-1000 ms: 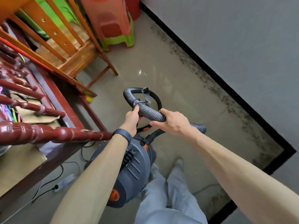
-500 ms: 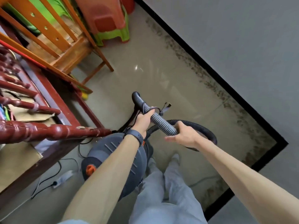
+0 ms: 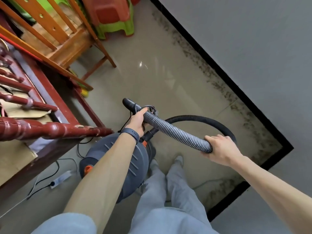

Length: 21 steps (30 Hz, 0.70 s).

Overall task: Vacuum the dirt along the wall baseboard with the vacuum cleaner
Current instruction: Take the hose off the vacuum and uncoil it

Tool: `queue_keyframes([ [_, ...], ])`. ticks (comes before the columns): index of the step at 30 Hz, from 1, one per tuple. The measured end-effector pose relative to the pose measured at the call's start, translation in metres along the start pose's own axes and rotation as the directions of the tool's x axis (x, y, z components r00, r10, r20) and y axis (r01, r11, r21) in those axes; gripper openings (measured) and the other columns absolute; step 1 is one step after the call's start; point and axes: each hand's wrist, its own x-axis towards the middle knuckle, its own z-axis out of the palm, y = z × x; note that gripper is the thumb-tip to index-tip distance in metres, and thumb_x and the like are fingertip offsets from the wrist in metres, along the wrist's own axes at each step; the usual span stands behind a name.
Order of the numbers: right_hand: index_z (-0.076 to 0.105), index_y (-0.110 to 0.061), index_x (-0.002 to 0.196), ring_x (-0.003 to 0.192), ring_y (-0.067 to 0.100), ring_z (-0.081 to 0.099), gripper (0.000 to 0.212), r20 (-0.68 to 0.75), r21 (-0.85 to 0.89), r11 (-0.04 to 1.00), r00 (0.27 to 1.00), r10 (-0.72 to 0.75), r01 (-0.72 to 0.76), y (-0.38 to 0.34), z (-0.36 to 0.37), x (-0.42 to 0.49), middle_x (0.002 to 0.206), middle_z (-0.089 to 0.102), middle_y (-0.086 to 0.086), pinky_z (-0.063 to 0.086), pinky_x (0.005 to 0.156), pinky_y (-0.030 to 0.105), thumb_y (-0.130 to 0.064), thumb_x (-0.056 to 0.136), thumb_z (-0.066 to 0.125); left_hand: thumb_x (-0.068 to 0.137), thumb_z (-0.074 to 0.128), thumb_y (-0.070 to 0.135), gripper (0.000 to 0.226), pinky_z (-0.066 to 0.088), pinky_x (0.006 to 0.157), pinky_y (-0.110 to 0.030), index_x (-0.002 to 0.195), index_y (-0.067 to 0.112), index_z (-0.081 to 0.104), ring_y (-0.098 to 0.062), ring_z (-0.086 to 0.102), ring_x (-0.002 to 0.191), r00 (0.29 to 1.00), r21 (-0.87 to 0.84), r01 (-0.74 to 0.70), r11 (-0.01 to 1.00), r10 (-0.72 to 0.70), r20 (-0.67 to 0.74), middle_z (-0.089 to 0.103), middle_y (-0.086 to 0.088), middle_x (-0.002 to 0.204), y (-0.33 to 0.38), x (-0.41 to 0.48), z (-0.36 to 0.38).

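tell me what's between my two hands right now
In the head view, the ribbed grey hose spans that stretch, gripped by the left hand at one end and the right hand at the other.

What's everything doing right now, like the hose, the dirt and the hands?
Left hand: grips the hose near its nozzle.
Right hand: grips the hose farther along.
Hose: lifted, curving in a loop.
Vacuum cleaner: on the floor; running or not, cannot tell.
Dirt: lying along the baseboard.
Power strip: one plug in.
Red stool: stacked on green stool.
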Motion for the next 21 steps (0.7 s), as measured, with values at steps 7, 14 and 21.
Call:
queue_keyframes([
  [7, 0.054, -0.023, 0.121, 0.103, 0.029, 0.065, 0.054, 0.03, 0.392, 0.919, 0.999, 0.028, -0.038, -0.11, -0.023, 0.07, 0.112, 0.068, 0.002, 0.051, 0.081, 0.038, -0.048, 0.077, 0.073, 0.087, 0.074, 0.036, 0.057, 0.045, 0.107, -0.049, 0.13, 0.004, 0.057, -0.033, 0.061, 0.118, 0.996, 0.181, 0.023, 0.983, -0.038, 0.081, 0.065, -0.018, 0.125, -0.058, -0.017, 0.007],
  [14, 0.037, -0.035, 0.085, 0.077, 0.021, 0.048, 0.035, -0.185, 0.383, 0.903, 0.974, -0.13, 0.193, -0.108, -0.011, 0.041, 0.081, 0.041, -0.01, 0.037, 0.064, 0.033, -0.049, 0.062, 0.059, 0.098, 0.054, 0.047, 0.05, 0.047, 0.103, -0.046, 0.134, 0.012, 0.056, -0.029, 0.058, 0.119, 0.999, -0.058, 0.041, 0.997, -0.042, -0.031, 0.061, -0.01, 0.132, -0.018, 0.01, -0.008],
  [21, 0.054, -0.027, 0.094, 0.085, 0.027, 0.066, 0.024, -0.14, 0.002, 1.0, 0.99, 0.023, -0.023, 0.013, 0.016, -0.009, 0.086, 0.059, -0.006, 0.049, 0.069, 0.039, -0.035, 0.073, 0.061, 0.096, 0.064, 0.03, 0.042, 0.058, 0.065, -0.034, 0.129, 0.007, 0.057, -0.025, 0.069, 0.092, 0.998, 0.063, 0.019, 0.998, -0.022, 0.05, 0.068, -0.011, 0.112, -0.021, 0.009, -0.006],
])
